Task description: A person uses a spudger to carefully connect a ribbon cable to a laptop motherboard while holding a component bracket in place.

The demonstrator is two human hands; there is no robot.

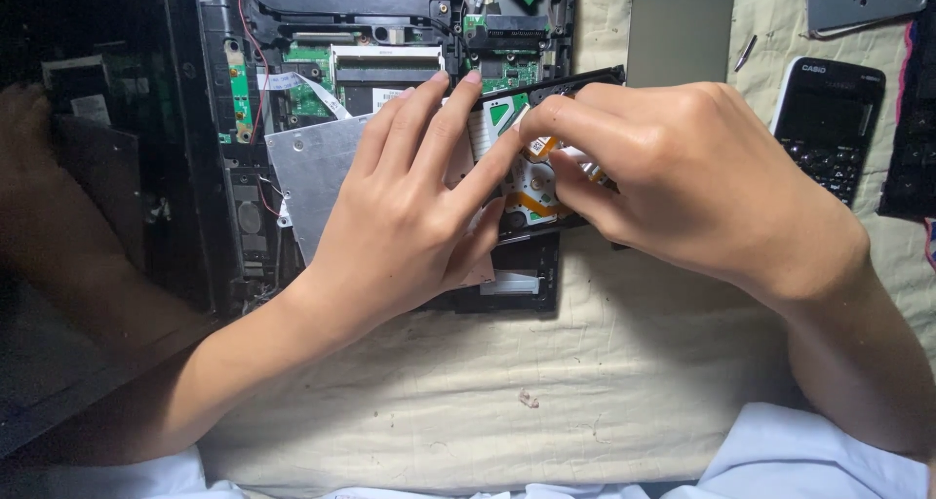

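Now the left hand flat-steadies the optical drive; right hand pinches its orange ribbon cable at 12 o'clock, needing gentle pull

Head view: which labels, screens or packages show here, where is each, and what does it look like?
Calculator: upper right on the cloth, black slab with a white edge, dark blank screen, rows of small keys.
Sticker: inside the opened laptop, above the left hand, small white rectangle; print too small to tell.
No packages in view.
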